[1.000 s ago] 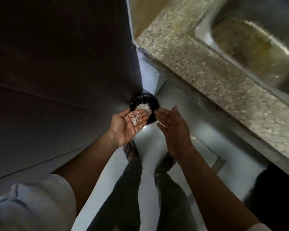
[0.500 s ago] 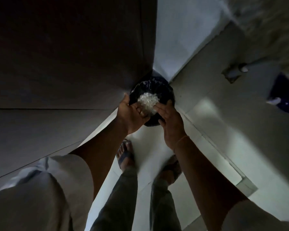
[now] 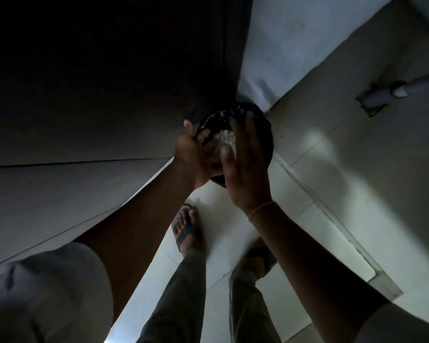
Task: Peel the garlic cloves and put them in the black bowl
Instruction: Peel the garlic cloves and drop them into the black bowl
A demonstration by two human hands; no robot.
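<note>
I look down at the floor, where a round bin with a black plastic liner point(image 3: 264, 125) stands in the corner. A heap of white garlic skins point(image 3: 225, 138) lies inside it. My left hand point(image 3: 195, 154) hangs over the bin's near rim with its back towards me and its palm hidden. My right hand point(image 3: 248, 169) is flat with fingers spread, held against the left palm directly above the bin. No garlic clove and no black bowl is in view.
A dark cabinet side point(image 3: 109, 82) rises on the left and a white wall point(image 3: 282, 45) meets it behind the bin. My sandalled feet point(image 3: 187, 231) stand on pale floor tiles. A grey pipe and floor drain point(image 3: 382, 95) sit at the upper right.
The view dropped from the counter and sink to the floor. My left hand, which held skins in its open palm, tipped over the bin, and my right hand closed in against it.
</note>
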